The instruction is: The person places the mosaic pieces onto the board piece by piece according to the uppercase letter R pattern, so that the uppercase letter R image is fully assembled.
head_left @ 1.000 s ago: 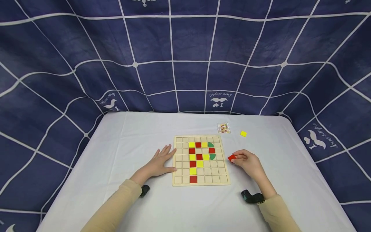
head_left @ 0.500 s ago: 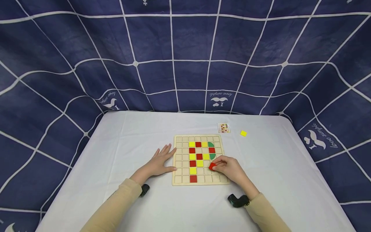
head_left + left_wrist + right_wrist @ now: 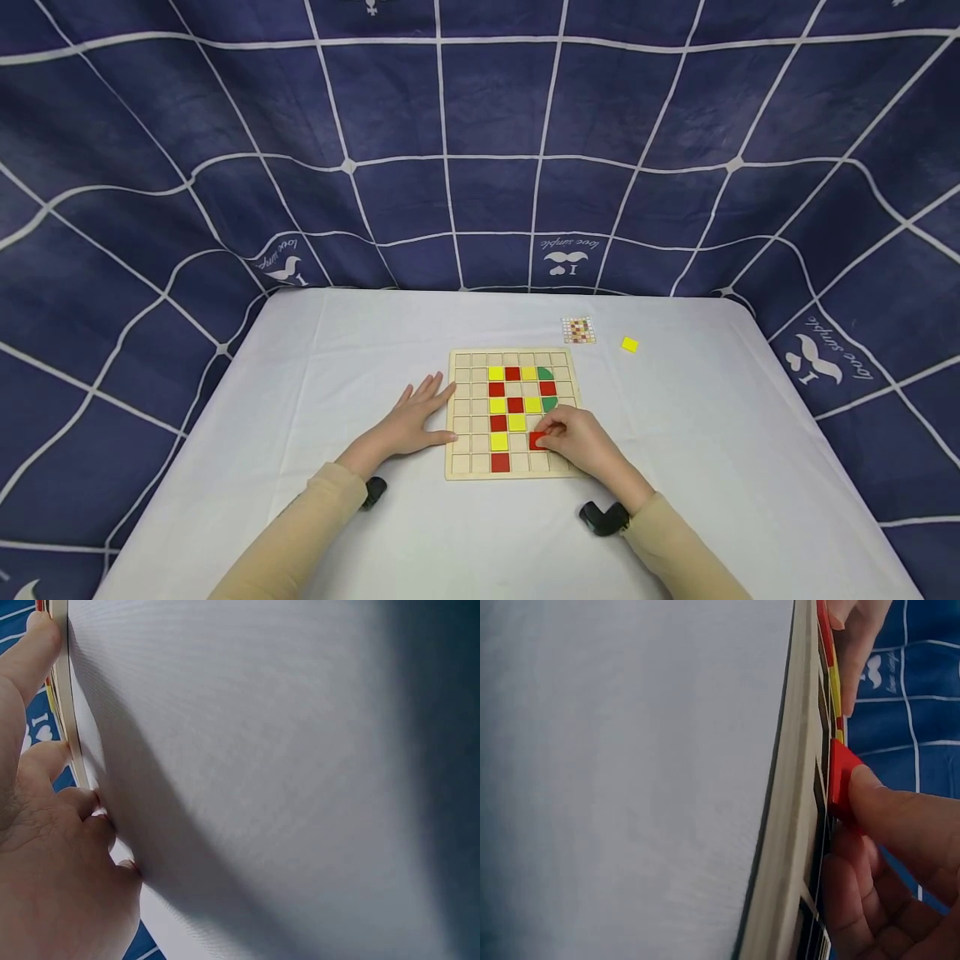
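Observation:
A wooden grid board (image 3: 468,469) lies on the table, with red and yellow square tiles and green rounded tiles set in some of its squares. My right hand (image 3: 581,440) pinches a red square tile (image 3: 536,441) over the lower middle of the board. In the right wrist view, thumb and fingers hold that red tile (image 3: 843,780) tilted at the board's surface. My left hand (image 3: 408,423) lies with spread fingers against the board's left edge; the left wrist view has the thumb and a finger touching the board's side (image 3: 66,697).
A small printed pattern card (image 3: 578,330) lies behind the board's far right corner. Right of it is a loose yellow tile (image 3: 630,344). White cloth (image 3: 360,333) covers the table, and a dark blue curtain with white lines (image 3: 491,196) surrounds it.
My right hand has carried the red tile leftward from beside the board to over its lower middle squares, lowering it there. My left hand has stayed at the board's left edge.

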The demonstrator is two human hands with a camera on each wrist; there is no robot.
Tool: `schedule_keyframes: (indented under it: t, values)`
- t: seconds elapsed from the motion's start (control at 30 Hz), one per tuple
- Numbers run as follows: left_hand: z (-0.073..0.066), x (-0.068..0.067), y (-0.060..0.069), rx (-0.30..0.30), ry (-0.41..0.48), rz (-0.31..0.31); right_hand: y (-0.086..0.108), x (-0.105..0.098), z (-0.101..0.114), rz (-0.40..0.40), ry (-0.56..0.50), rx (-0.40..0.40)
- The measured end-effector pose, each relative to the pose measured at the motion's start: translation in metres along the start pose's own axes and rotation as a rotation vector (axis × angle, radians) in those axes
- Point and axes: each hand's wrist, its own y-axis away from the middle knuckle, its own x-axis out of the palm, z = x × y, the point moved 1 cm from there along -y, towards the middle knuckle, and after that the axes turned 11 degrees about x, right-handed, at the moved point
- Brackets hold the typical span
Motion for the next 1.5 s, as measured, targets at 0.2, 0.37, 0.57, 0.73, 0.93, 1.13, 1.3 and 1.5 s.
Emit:
schedule_keyframes:
  t: [0.2,0.37,0.57,0.73,0.93,1.13,1.3,1.5]
  values:
    - [-0.001,-0.001,0.001,0.002,0.004,0.000,-0.002,0.001,0.001,-0.029,0.054,-0.048]
    - [0.000,-0.001,0.000,-0.001,0.006,-0.005,-0.001,0.001,0.004,-0.051,0.076,-0.047]
    - [0.001,0.000,0.000,0.001,-0.002,-0.003,-0.001,-0.005,0.005,-0.021,0.072,-0.027]
    - [0.001,-0.001,0.000,-0.002,-0.004,-0.003,-0.012,-0.023,-0.002,-0.037,0.038,-0.009]
    - [0.001,0.000,-0.001,-0.005,0.000,-0.002,-0.035,-0.061,-0.021,-0.168,0.013,0.064]
    - [0.001,0.002,0.000,-0.013,0.011,-0.003,-0.059,-0.095,-0.040,-0.300,0.017,0.134]
    - [0.003,0.003,0.001,-0.014,-0.008,-0.012,-0.077,-0.111,-0.054,-0.384,0.038,0.180]
    - [0.001,-0.001,0.000,-0.005,0.015,-0.006,-0.092,-0.119,-0.065,-0.320,0.149,0.229]
